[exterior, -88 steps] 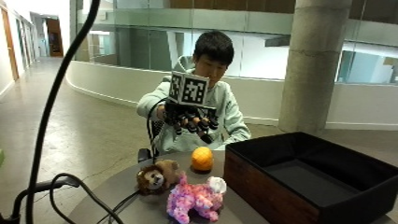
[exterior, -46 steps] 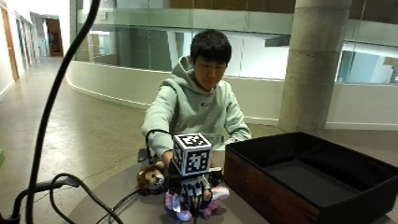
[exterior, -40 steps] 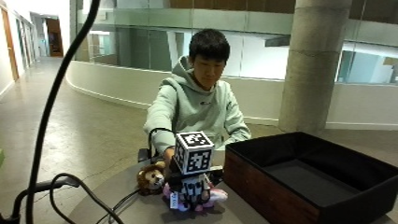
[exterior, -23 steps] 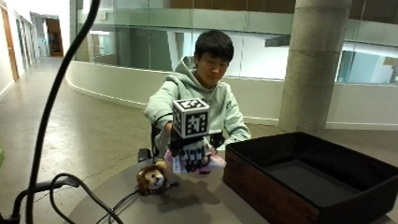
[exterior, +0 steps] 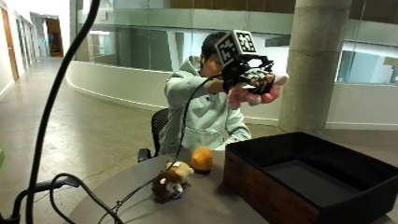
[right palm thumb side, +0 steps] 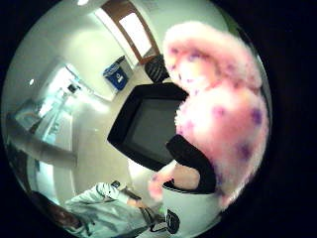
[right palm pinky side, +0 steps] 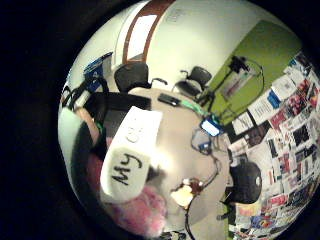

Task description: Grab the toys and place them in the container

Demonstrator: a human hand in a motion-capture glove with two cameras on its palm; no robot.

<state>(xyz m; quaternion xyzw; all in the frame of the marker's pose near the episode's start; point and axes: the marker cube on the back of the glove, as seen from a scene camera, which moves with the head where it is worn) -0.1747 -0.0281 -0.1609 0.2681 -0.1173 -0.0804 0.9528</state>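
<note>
My gloved right hand (exterior: pixel 247 78) is raised high above the table and grips a pink plush toy (exterior: pixel 255 92) with purple spots. The plush fills much of the thumb side palm view (right palm thumb side: pixel 223 114), with its white label (right palm pinky side: pixel 129 155) close to the little finger side camera. Below and to the right stands the container (exterior: pixel 311 179), a dark open box with a brown wooden side, also seen beneath the hand (right palm thumb side: pixel 148 124). A brown plush animal (exterior: pixel 169 181) lies on the round table (exterior: pixel 124 196). An orange ball-like toy (exterior: pixel 202 158) sits beside the container's near corner.
Black cables (exterior: pixel 81 186) curl over the table's left side, and one hangs from the raised hand to the tabletop. A black office chair (exterior: pixel 159 128) stands behind the table. A concrete column (exterior: pixel 308 65) rises behind the container.
The hand came down onto the pink plush, gripped it and lifted it off the table, now holding it high and nearer the container. The brown plush and the orange toy stayed put.
</note>
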